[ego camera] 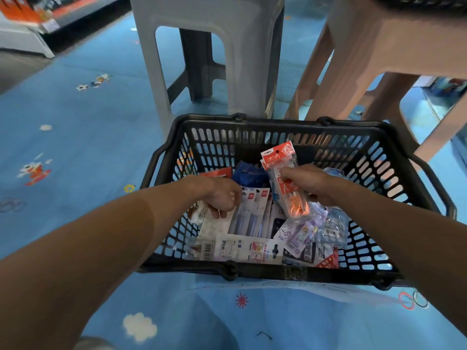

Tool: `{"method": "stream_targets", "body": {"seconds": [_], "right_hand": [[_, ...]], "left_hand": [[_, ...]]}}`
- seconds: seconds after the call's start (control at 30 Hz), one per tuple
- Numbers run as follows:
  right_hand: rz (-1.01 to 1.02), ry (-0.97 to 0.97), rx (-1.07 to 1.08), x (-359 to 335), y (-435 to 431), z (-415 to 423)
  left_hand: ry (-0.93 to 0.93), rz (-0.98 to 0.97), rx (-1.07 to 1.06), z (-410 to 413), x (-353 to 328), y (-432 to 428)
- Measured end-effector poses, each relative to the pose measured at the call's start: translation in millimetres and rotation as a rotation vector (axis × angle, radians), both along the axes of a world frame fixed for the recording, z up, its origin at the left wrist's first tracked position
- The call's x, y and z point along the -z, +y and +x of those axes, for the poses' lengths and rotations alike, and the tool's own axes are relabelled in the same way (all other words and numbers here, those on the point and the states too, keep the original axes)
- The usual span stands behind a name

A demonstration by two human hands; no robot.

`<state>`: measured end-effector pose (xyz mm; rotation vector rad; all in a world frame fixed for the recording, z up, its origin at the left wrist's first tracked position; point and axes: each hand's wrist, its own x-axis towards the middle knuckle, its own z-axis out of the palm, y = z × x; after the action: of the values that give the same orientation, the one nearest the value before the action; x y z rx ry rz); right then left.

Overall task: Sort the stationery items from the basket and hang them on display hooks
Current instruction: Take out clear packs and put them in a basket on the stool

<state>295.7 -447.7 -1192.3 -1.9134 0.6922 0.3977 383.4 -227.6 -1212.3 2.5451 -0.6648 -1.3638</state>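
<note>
A black plastic basket (pixel 278 271) sits on the blue floor, filled with several packaged stationery items. My right hand (pixel 309 183) grips a clear packet with a red header (pixel 280 160), tilted and lifted above the pile; orange pieces show inside it. My left hand (pixel 219 195) reaches into the left side of the basket, its fingers curled onto a white packet (pixel 214 224). Beside that lie white pen packs (pixel 252 213), a purple cartoon pack (pixel 300 236) and a flat white card (pixel 247 248) at the front.
A grey plastic stool (pixel 202 46) stands just behind the basket, and a pink-brown stool (pixel 379 59) to its right. A low shelf base (pixel 27 41) runs along the far left. Blue patterned floor (pixel 75 122) surrounds the basket.
</note>
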Motion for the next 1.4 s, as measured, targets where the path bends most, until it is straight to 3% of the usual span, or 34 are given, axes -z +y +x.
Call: {"method": "stream_targets", "body": {"seconds": [0.1,0.2,0.33,0.4,0.63,0.8,0.9,1.03,1.13,1.4], "right_hand": [[0.010,0.011,-0.011,-1.2,-1.5,0.8],[0.033,0.018,-0.037,-2.0,-1.7,1.5],[0.092,0.013,-0.042,-4.0,-0.9,1.1],[0.112,0.012,-0.051,-5.5,-0.8,0.8],[0.104,0.016,-0.082,-10.4,-1.3,-1.1],[0.070,-0.005,-0.064,-12.5,-4.7,-4.1],[0.093,-0.024,-0.028,-16.7,-3.5,-6.0],[0.223,-0.068,0.030,-23.6,-2.3,-6.9],[0.282,-0.119,0.046,-27.9,-2.4,-5.8],[0.214,-0.116,0.000,-20.2,1.1,-5.2]], "left_hand": [[-0.249,-0.003,0.108,9.3,-2.0,1.0],[-0.522,0.172,0.274,14.1,-1.9,8.1],[-0.544,0.441,0.488,6.1,7.6,21.0],[-0.560,0.442,0.547,3.1,10.1,21.0],[-0.497,0.303,0.294,7.0,-1.6,14.5],[-0.543,-0.037,-0.051,15.7,-28.1,2.5],[-0.382,-0.267,-0.295,18.0,-37.9,-0.4],[0.058,-0.484,-0.592,16.8,-53.5,-1.0],[0.180,-0.550,-0.650,16.5,-56.9,-1.0],[0.463,-0.521,-0.583,5.6,-52.5,-7.2]]}}
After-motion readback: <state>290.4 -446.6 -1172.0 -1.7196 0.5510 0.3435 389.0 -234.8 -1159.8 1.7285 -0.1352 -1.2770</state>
